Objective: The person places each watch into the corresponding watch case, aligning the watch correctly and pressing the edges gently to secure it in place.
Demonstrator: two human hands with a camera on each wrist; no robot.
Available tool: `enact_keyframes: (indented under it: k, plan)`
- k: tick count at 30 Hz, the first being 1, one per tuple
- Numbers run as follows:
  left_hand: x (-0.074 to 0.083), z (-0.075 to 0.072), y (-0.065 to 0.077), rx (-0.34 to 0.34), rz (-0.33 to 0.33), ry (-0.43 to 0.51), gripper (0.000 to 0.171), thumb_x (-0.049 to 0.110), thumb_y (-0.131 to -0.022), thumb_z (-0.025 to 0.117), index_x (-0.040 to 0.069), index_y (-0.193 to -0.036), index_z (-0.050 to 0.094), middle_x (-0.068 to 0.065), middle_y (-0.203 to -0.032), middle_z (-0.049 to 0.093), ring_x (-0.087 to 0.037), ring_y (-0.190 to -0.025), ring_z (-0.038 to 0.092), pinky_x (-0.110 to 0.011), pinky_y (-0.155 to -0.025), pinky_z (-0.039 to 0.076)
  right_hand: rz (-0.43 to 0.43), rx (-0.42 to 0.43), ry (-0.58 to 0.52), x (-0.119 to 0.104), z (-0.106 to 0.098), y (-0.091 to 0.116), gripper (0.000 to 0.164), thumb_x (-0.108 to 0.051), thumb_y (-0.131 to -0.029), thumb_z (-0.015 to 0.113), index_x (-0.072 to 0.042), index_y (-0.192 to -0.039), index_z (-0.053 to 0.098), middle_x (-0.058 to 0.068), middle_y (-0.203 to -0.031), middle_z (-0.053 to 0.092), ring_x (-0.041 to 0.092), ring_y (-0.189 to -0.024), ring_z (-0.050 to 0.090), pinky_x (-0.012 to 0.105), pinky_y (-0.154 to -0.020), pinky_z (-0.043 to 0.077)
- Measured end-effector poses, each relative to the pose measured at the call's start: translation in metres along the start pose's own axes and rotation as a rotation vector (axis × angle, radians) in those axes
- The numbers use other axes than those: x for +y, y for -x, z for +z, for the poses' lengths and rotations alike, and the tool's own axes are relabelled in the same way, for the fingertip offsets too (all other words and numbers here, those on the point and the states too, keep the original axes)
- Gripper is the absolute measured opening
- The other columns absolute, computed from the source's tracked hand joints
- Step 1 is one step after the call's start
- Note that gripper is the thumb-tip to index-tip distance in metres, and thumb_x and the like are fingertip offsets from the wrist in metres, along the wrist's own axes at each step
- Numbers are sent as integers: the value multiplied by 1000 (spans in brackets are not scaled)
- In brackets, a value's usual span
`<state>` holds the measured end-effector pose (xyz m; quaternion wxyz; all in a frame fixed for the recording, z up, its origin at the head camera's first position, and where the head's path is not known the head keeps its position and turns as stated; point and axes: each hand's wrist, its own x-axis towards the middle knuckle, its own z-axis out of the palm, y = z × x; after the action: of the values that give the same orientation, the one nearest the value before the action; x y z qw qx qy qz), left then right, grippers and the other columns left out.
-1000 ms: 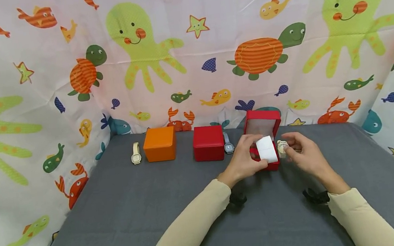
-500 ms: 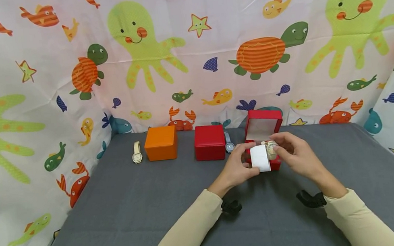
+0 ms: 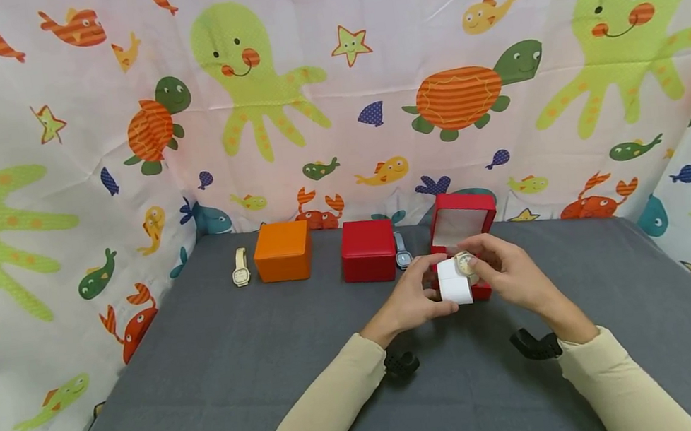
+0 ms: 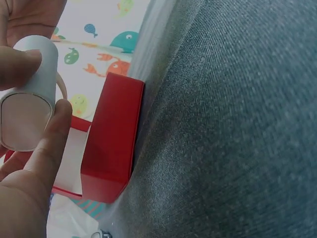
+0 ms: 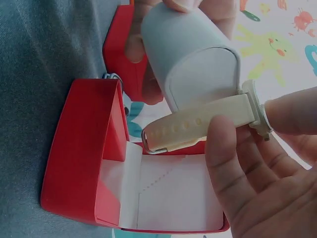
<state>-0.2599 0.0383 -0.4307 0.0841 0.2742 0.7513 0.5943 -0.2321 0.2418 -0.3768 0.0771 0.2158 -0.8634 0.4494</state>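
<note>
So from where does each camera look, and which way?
Head: on the head, forward and down at the table; left hand, right hand, sleeves show.
Left wrist: at that wrist, toward the white cushion; left hand shows.
Right wrist: at that wrist, toward the cream watch; both hands show.
Both wrist views share the open red box.

Held watch's dial — details too small
</note>
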Motion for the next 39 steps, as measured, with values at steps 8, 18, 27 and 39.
enact_keyframes:
  k: [8,18,27,39]
  plan:
    - [5,-6,3,25,-7,-60,76,9,-74,80,17,-140,43,5,-127,45,-12,-106,52,-23,-80,53,39,-10,13,-4,4,3,38,-7,-95,56,-10,-132,47,13,-107,60,26,-80,62,31,-61,53]
    - [3,-8,3,106,17,-109,76,9,-73,81,11,-140,44,0,-125,48,-15,-103,56,-21,-76,53,57,-15,-16,-6,13,8,28,-10,-91,63,-2,-117,55,10,-94,63,21,-78,62,25,-65,53]
    - [4,-11,2,240,-37,-12,70,11,-75,81,7,-137,48,-4,-123,52,-21,-100,61,-27,-74,56,-100,40,166,0,23,9,61,-13,-81,77,-10,-137,51,7,-117,60,19,-99,56,30,-78,54]
    - [9,-19,0,122,-78,99,77,6,-76,79,6,-142,39,-4,-131,44,-22,-109,58,-32,-79,56,-341,176,307,3,26,5,67,-2,-71,82,0,-132,53,11,-112,61,16,-93,57,40,-78,55]
